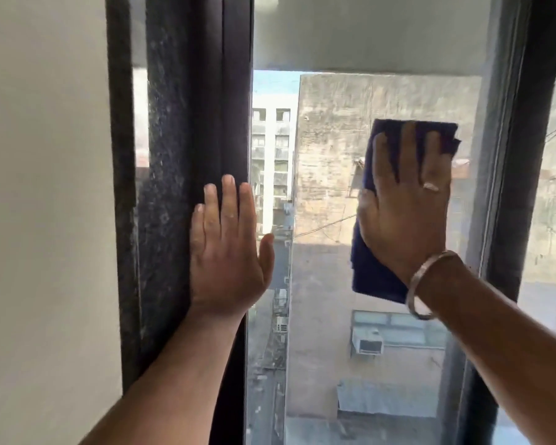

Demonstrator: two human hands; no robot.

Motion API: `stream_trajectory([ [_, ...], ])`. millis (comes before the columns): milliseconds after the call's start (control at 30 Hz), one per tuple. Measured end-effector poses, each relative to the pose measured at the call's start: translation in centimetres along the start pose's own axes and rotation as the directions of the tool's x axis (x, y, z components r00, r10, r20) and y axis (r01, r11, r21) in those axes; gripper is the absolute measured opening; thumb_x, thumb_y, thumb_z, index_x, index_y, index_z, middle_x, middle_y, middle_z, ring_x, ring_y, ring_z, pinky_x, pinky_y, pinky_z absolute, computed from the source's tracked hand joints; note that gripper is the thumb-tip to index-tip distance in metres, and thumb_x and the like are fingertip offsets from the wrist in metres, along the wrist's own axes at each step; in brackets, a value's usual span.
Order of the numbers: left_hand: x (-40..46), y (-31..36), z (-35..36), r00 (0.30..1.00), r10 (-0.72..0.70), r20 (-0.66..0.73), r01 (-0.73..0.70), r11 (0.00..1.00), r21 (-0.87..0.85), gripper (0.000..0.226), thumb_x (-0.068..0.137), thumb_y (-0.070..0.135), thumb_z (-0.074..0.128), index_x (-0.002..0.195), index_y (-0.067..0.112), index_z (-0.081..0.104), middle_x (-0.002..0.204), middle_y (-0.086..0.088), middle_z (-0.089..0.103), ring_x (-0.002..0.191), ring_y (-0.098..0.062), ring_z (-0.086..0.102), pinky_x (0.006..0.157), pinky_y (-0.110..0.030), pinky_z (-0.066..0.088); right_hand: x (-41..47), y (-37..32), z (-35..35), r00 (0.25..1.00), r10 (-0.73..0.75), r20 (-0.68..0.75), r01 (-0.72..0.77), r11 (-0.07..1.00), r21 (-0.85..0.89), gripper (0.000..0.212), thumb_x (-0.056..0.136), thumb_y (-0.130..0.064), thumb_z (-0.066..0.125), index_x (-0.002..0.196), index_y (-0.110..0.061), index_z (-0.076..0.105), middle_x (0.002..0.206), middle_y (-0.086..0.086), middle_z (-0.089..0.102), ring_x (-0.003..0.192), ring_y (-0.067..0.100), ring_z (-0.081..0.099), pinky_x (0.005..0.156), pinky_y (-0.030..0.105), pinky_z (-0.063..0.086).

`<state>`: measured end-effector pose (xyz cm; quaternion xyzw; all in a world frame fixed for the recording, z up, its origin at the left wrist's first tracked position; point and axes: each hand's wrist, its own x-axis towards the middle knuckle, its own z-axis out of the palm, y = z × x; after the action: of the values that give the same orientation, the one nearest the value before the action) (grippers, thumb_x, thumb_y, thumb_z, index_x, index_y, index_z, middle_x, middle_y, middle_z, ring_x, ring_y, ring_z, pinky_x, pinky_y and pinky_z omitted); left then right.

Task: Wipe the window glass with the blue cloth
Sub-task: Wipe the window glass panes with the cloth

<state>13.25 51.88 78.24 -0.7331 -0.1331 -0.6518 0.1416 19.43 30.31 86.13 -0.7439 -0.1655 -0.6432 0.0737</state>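
The window glass [328,284] fills the middle, a tall pane between dark frame bars. A folded blue cloth [373,277] lies flat against its right half. My right hand [405,203] presses on the cloth with fingers spread, and a metal bangle sits on that wrist. My left hand [228,252] rests flat and empty on the dark left frame [187,123], fingers together, thumb over the glass edge.
A pale wall [45,220] stands at the left. A dark right frame bar [527,155] borders the pane, with another pane beyond it. Buildings and a street far below show through the glass.
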Motion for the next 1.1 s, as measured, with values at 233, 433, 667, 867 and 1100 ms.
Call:
stream_trajectory([
  [233,0.0,0.2,-0.3,1.000,0.002,0.028,-0.002,1.000,-0.001,0.070,0.104,0.044,0.031,0.161,0.005,0.018,0.168,-0.020,0.019,0.156,-0.040,0.018,0.127,-0.048,0.010,-13.8,4.9,1.3,0.718,-0.669,0.195,0.677,0.735,0.030,0.078,0.083,-0.034,0.056,0.154,-0.027,0.024,0.157,0.006,0.033,0.140,0.038,0.032,0.120,0.052,0.019],
  [433,-0.1,0.2,-0.2,0.999,-0.004,0.038,0.004,1.000,0.009,0.070,0.104,0.043,0.030,0.161,0.006,0.017,0.169,-0.019,0.017,0.156,-0.039,0.016,0.128,-0.048,0.009,-5.1,3.0,-0.2,0.980,-0.190,0.052,0.193,0.979,-0.059,0.065,0.087,-0.023,0.048,0.150,-0.020,0.034,0.156,0.020,0.034,0.140,0.047,0.030,0.116,0.060,0.023],
  [667,-0.2,0.1,-0.1,1.000,0.007,-0.006,-0.007,1.000,0.007,0.067,0.106,0.043,0.030,0.160,0.005,0.022,0.167,-0.019,0.022,0.155,-0.039,0.020,0.127,-0.048,0.013,-16.8,0.2,1.3,0.543,-0.784,0.300,0.809,0.585,0.063,0.086,0.070,-0.024,0.053,0.153,-0.026,0.028,0.157,0.000,0.037,0.141,0.027,0.033,0.118,0.047,0.023],
  [867,0.0,0.3,-0.1,1.000,-0.013,0.016,0.014,1.000,-0.019,0.067,0.105,0.044,0.026,0.161,0.006,0.020,0.168,-0.018,0.019,0.156,-0.038,0.017,0.128,-0.047,0.009,-8.0,4.9,0.6,0.917,-0.365,0.162,0.382,0.920,-0.089,0.071,0.085,-0.024,0.047,0.152,-0.026,0.026,0.159,0.015,0.030,0.142,0.045,0.028,0.116,0.060,0.025],
  [1100,-0.2,0.1,-0.1,1.000,-0.003,0.021,0.003,1.000,-0.011,0.067,0.106,0.045,0.022,0.161,0.007,0.019,0.168,-0.018,0.019,0.156,-0.038,0.017,0.128,-0.048,0.010,-17.4,0.3,1.7,0.618,-0.737,0.273,0.753,0.655,0.062,0.081,0.073,-0.019,0.049,0.151,-0.028,0.031,0.157,0.000,0.034,0.142,0.031,0.032,0.122,0.049,0.014],
])
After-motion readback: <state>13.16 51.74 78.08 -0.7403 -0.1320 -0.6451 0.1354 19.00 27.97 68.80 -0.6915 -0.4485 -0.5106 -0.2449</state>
